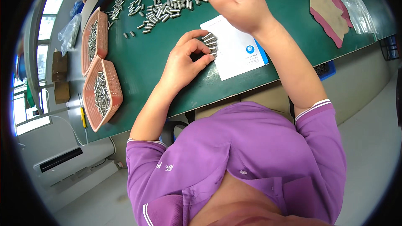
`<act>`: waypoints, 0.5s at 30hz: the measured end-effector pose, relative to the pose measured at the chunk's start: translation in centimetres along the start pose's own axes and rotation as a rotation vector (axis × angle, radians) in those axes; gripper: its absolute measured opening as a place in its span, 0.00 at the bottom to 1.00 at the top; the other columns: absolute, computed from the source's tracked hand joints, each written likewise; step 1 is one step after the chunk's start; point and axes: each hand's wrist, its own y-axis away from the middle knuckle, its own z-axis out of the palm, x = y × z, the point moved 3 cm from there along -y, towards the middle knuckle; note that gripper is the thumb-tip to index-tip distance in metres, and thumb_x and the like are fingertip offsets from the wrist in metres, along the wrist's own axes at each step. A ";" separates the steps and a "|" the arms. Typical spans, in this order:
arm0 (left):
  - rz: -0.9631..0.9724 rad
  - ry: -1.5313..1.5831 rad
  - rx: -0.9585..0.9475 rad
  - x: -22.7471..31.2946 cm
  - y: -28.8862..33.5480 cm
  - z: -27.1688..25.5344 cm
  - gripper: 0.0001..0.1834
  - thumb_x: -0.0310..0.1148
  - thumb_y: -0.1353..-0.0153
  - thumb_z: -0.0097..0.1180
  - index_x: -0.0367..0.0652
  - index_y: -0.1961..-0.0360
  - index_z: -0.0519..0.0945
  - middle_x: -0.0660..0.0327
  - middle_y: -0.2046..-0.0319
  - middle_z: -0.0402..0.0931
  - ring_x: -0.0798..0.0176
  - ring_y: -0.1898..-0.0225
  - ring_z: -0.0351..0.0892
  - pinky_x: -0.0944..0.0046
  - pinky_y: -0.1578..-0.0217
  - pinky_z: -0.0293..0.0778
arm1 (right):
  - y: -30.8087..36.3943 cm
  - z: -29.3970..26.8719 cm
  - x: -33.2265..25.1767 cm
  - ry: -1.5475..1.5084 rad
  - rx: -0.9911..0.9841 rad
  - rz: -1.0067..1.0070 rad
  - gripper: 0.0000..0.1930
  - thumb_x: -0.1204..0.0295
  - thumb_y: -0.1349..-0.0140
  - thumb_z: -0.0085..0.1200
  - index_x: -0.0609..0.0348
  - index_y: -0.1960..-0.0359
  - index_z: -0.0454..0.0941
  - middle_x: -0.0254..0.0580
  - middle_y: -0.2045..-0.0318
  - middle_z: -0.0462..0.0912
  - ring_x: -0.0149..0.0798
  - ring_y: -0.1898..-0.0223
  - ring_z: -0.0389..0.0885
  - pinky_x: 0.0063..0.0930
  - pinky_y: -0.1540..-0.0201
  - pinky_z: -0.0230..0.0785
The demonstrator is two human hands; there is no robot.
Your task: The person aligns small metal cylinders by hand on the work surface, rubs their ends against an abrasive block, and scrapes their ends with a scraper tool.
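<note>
A short row of shiny metal pins (210,44) lies side by side at the left edge of a white printed sheet (230,65). My left hand (187,56) is curved against this row, with fingers at its far end and thumb at its near end, bracketing the pins. Over the far part of the sheet, my right hand (240,6) is raised with its fingers curled in. Its thumb lies beside the large heap of loose metal pins (180,2); whatever those curled fingers may hold is hidden behind the hand.
Two pink plastic baskets (118,84) of metal pins stand along the left side of the green table (146,65). A maroon and tan cloth (328,10) and clear plastic bag (358,10) lie at the right. A blue bin (331,70) sits below the table's front edge.
</note>
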 end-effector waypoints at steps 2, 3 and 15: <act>0.039 -0.019 -0.004 -0.1 0.0 0.0 0.09 0.22 0.49 0.67 0.38 0.68 0.78 0.56 0.44 0.74 0.60 0.49 0.76 0.64 0.52 0.75 | -0.2 -0.2 0.6 0.593 -0.124 0.139 0.19 0.58 0.38 0.45 0.57 0.78 0.82 0.44 0.82 0.80 0.47 0.77 0.81 0.42 0.70 0.73; 0.078 -0.038 -0.013 -0.1 -0.1 0.0 0.10 0.21 0.49 0.66 0.38 0.66 0.77 0.57 0.43 0.74 0.61 0.49 0.76 0.65 0.53 0.76 | -0.1 0.0 1.2 0.599 -0.124 0.136 0.19 0.58 0.38 0.45 0.57 0.78 0.82 0.44 0.82 0.80 0.47 0.77 0.81 0.42 0.70 0.73; 0.306 -0.140 -0.063 0.2 0.7 -1.3 0.14 0.18 0.51 0.61 0.41 0.63 0.75 0.57 0.48 0.77 0.52 0.45 0.72 0.57 0.43 0.67 | 2.0 1.2 1.8 0.670 -0.539 0.044 0.12 0.76 0.52 0.54 0.56 0.64 0.83 0.38 0.62 0.82 0.44 0.51 0.74 0.37 0.43 0.65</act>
